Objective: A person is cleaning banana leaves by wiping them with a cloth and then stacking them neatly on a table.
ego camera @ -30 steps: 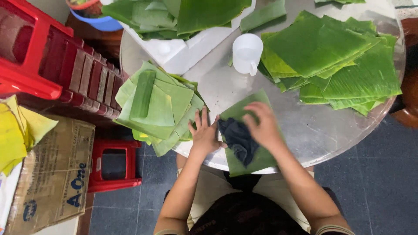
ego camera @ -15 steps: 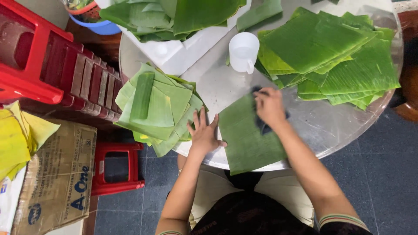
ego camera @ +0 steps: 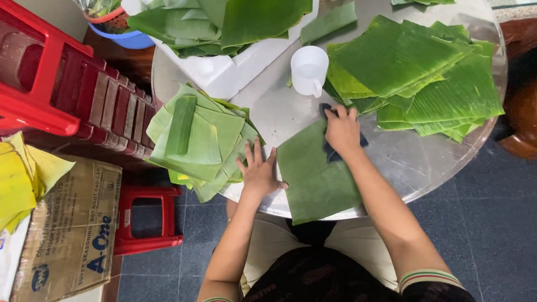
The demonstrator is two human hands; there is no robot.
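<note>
A square piece of banana leaf point(ego camera: 313, 176) lies flat on the round metal table point(ego camera: 414, 159) right in front of me. My left hand point(ego camera: 258, 168) rests flat with spread fingers on the leaf's left edge, pinning it down. My right hand point(ego camera: 342, 130) presses a dark cloth point(ego camera: 331, 152) onto the leaf's far corner, just below a white plastic cup point(ego camera: 309, 70). A stack of folded leaf pieces point(ego camera: 196, 140) sits to the left of my left hand. A larger pile of flat leaves point(ego camera: 419, 75) spreads over the table's right side.
A white tub point(ego camera: 229, 75) holding more leaves stands at the table's far side, with a blue basin point(ego camera: 126, 38) behind it. Stacked red plastic stools point(ego camera: 61, 84) and a small red stool point(ego camera: 148, 221) stand at left, beside a cardboard box point(ego camera: 70, 235) and yellow sheets point(ego camera: 22, 179).
My right hand has slid the dark cloth from the leaf's middle up to its far corner near the cup. My left hand has stayed on the leaf's left edge.
</note>
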